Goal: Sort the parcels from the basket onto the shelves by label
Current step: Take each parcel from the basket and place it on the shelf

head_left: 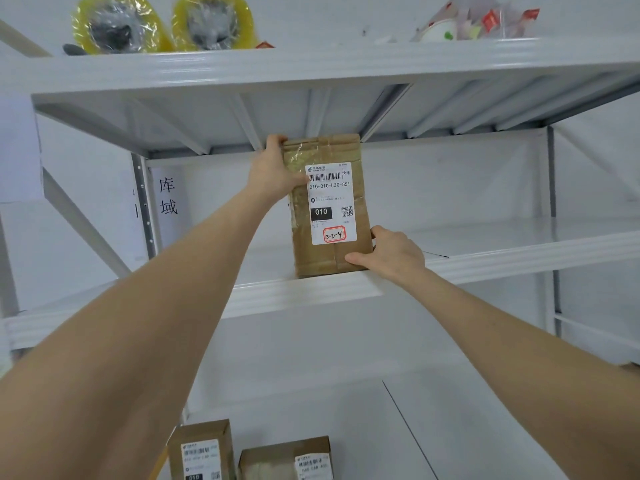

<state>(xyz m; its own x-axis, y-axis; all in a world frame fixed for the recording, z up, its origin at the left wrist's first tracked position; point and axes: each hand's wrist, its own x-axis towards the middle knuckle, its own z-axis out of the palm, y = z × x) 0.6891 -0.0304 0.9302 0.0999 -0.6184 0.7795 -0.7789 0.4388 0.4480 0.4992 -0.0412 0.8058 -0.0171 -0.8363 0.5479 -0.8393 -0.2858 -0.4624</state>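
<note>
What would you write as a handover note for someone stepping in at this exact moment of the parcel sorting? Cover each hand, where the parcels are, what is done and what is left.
Left hand: grips the top left corner of the upright parcel.
Right hand: grips its bottom right corner.
The parcel stands at the front edge of the middle shelf. Its label faces out, marked 3-2-4 by hand.
Done: a second parcel and a third parcel stand lower down.
Left: release this one, then sort whatever remains in the basket, which is out of view.
</note>
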